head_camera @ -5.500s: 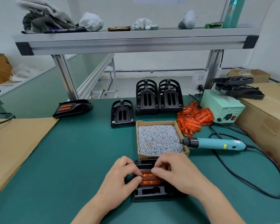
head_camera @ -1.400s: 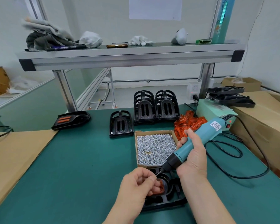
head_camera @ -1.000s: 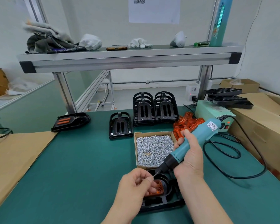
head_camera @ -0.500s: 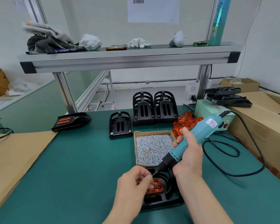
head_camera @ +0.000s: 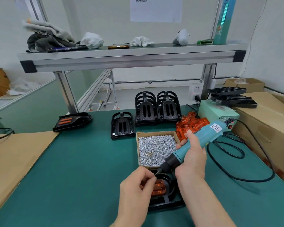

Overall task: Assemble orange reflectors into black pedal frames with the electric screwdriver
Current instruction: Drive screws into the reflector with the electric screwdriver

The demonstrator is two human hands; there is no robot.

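A black pedal frame (head_camera: pixel 167 196) lies on the green mat near me with an orange reflector (head_camera: pixel 158 188) seated in it. My right hand (head_camera: pixel 191 158) grips the teal electric screwdriver (head_camera: pixel 196 144), held slanted with its bit pointing down-left over the frame. My left hand (head_camera: pixel 135 188) pinches something small, probably a screw, against the bit tip above the reflector. A cardboard box of silver screws (head_camera: pixel 156 149) sits just behind the frame. Loose orange reflectors (head_camera: pixel 189 124) are piled beyond the box.
Stacked empty black frames (head_camera: pixel 157 107) and a single one (head_camera: pixel 122 125) stand behind the screw box. A finished pedal (head_camera: pixel 72 121) lies at far left. A power supply (head_camera: pixel 217 112), black cable (head_camera: pixel 246 163) and cardboard boxes (head_camera: pixel 269 128) fill the right side.
Earlier both hands pressed the reflector into the frame while the screwdriver lay on the mat. Now my right hand holds it and my left fingers have stayed at the bit tip.
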